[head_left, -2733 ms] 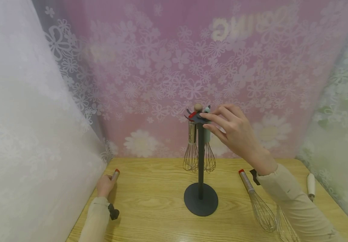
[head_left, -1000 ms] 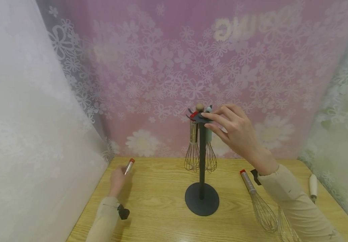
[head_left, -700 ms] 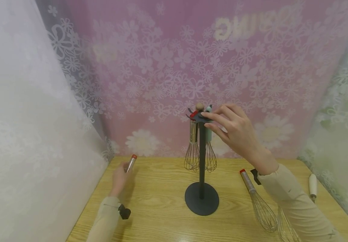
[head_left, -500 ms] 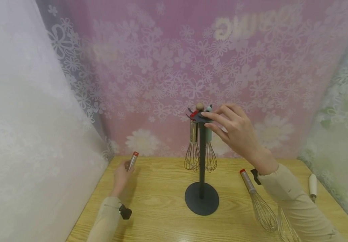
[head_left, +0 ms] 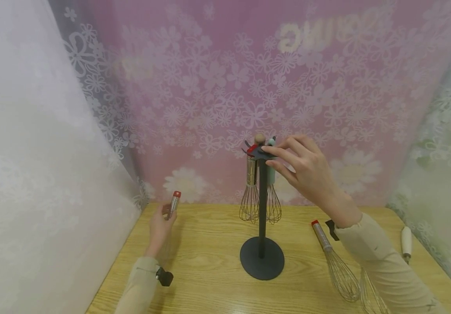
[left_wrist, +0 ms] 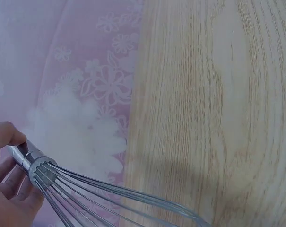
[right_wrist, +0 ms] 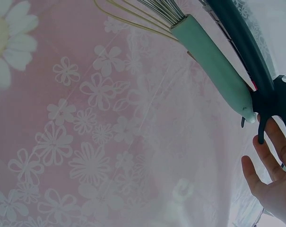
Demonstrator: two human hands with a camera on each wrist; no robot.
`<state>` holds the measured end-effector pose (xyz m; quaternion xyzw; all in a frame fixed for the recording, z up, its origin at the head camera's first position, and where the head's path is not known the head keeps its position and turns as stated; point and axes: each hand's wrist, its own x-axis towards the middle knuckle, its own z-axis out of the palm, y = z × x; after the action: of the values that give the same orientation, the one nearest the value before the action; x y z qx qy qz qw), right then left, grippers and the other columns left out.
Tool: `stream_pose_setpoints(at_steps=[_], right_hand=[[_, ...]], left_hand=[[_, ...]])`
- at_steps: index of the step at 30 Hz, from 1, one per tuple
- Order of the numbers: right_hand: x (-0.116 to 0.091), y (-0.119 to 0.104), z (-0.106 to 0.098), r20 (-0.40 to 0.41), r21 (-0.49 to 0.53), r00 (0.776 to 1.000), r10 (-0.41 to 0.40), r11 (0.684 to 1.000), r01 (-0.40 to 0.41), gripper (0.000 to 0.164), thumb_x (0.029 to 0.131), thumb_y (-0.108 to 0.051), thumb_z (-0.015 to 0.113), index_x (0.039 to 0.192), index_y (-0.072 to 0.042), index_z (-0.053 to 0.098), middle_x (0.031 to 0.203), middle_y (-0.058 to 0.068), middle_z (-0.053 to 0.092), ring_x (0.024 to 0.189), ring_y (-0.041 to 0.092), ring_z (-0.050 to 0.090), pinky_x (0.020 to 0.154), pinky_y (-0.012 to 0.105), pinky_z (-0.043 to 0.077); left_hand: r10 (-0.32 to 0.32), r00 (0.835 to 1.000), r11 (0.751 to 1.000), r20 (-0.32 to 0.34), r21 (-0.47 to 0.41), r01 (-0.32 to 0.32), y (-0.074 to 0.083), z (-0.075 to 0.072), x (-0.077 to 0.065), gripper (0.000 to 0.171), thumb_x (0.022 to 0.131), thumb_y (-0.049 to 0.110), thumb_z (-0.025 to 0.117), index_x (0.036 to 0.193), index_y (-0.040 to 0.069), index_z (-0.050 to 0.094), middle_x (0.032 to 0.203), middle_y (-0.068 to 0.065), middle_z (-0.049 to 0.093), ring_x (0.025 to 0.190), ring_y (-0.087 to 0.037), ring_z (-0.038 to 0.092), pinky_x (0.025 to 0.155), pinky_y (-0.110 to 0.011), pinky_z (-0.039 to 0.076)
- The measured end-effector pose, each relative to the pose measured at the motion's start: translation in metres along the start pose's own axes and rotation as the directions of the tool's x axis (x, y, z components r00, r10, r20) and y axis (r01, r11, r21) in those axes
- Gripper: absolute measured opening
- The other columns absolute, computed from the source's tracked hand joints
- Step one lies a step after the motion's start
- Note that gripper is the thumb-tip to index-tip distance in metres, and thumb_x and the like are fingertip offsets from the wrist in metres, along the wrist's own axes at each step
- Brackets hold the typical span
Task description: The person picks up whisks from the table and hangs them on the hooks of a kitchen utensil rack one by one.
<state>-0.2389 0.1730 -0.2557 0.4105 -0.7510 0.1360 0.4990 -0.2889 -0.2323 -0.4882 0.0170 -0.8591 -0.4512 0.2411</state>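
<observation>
My left hand grips a whisk by its metal handle, red end up, at the left of the table. Its wire loops spread out below the fingers in the left wrist view. In the middle stands a black whisk stand with a wooden knob and hooks on top. My right hand pinches a hook at its top between thumb and forefinger. From the stand hang a whisk with a red end and a mint-green whisk.
On the table's right lie a red-ended whisk, another whisk partly hidden by the right sleeve, and a white-handled utensil. Flowered curtains stand behind and along both sides of the wooden table.
My left hand has lifted its whisk from near the table's left edge and moved right and upward, turning the handle more upright. The right hand stays at the stand's top.
</observation>
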Motion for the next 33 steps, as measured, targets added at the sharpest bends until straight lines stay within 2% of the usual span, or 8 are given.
stream_pose_setpoints(at_steps=[6,16,24,33], right_hand=[[0.000,0.000,-0.001,0.009,-0.010,1.000,0.005,1.000,-0.005,0.048,0.106,-0.044,0.048,0.122,-0.007,0.074,0.098,0.016,0.065,0.096,0.037,0.056,0.084,0.049,0.048],[-0.001,-0.001,0.000,-0.008,-0.005,1.000,0.001,1.000,-0.001,0.048,0.105,-0.044,0.049,0.122,-0.007,0.074,0.098,0.016,0.065,0.095,0.037,0.056,0.083,0.050,0.047],[-0.001,0.000,0.000,0.008,-0.006,1.000,0.007,1.000,-0.007,0.046,0.104,-0.043,0.052,0.122,-0.007,0.074,0.098,0.016,0.065,0.096,0.037,0.055,0.083,0.049,0.047],[-0.001,-0.001,0.000,-0.006,-0.007,1.000,0.000,1.000,0.000,0.047,0.105,-0.044,0.051,0.122,-0.007,0.074,0.098,0.015,0.065,0.096,0.037,0.056,0.080,0.049,0.048]], left_hand=[[0.003,1.000,0.996,-0.019,-0.090,-0.005,0.007,0.003,-0.001,0.037,0.091,0.003,0.071,0.126,-0.004,0.060,0.117,-0.026,0.067,0.109,-0.039,0.067,0.091,-0.048,0.058],[0.050,0.995,0.991,-0.087,-0.120,-0.061,0.016,0.006,-0.004,0.039,0.089,0.003,0.075,0.125,-0.003,0.061,0.118,-0.024,0.068,0.108,-0.038,0.067,0.088,-0.049,0.059],[0.058,0.995,0.980,-0.080,-0.188,-0.072,0.025,0.009,-0.007,0.040,0.091,0.004,0.075,0.127,-0.001,0.059,0.121,-0.022,0.066,0.111,-0.036,0.066,0.088,-0.049,0.059],[0.117,0.987,0.961,-0.109,-0.238,-0.141,0.034,0.015,-0.011,0.042,0.089,0.004,0.078,0.125,-0.002,0.059,0.116,-0.022,0.066,0.108,-0.035,0.066,0.085,-0.047,0.060]])
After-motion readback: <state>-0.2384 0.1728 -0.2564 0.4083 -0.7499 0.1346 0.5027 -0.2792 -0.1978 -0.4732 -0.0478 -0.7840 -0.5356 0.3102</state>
